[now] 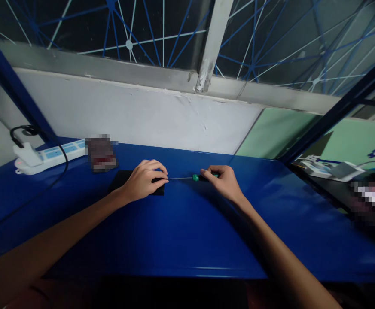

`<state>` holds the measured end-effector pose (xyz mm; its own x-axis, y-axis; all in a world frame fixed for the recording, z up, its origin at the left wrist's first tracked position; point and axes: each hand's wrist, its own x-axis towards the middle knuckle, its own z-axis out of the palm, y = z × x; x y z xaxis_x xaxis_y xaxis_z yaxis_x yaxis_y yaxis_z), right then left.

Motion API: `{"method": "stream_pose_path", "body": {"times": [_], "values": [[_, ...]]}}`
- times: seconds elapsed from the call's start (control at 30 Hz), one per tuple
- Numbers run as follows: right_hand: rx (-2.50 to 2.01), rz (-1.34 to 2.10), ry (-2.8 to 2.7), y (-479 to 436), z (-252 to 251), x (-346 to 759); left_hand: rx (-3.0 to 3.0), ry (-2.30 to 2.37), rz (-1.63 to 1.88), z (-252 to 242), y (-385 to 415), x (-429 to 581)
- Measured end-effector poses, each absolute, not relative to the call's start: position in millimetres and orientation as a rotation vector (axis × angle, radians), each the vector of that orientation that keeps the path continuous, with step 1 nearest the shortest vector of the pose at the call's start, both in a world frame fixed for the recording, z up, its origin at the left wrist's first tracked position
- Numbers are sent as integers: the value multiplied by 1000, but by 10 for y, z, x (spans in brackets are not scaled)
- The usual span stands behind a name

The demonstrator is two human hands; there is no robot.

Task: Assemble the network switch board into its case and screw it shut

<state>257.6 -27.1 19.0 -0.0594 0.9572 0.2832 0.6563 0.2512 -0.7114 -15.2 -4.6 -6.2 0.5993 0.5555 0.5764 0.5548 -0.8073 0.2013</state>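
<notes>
A screwdriver (195, 177) with a green and black handle lies level, its thin metal shaft pointing left. My right hand (224, 180) is closed around the handle. At the tip of the shaft, the fingers of my left hand (145, 180) are pinched together; whatever sits between them is too small to make out. Beneath my left hand lies a flat black rectangular object (158, 189) on the blue table, partly covered by the hand. A tiny dark speck (180, 180) shows just under the shaft.
A white power strip (58, 155) with a plugged-in adapter and black cable (66, 161) stands at the back left. Beside it is a blurred-out dark item (102, 154). Blue frame posts rise on both sides. At the right, a white device (345, 170) rests on a dark surface.
</notes>
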Motion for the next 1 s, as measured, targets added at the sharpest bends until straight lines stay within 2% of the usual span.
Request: {"method": "stream_pose_path", "body": {"times": [0.1, 0.27, 0.4, 0.77, 1.0], "values": [[-1467, 543, -1779, -273, 203, 2582, 2793, 1056, 866, 27, -30, -208], [-1444, 572, -1762, -263, 221, 2592, 2645, 1138, 347, 222, 25, -391], [-1419, 591, -1778, -269, 238, 2594, 2572, 1088, 176, 241, 19, -423], [-1321, 534, -1804, -359, 371, 2585, 2360, 954, 578, 268, 53, -432], [-1353, 542, -1799, -376, 365, 2552, 2336, 942, 613, 254, 56, -433]]}}
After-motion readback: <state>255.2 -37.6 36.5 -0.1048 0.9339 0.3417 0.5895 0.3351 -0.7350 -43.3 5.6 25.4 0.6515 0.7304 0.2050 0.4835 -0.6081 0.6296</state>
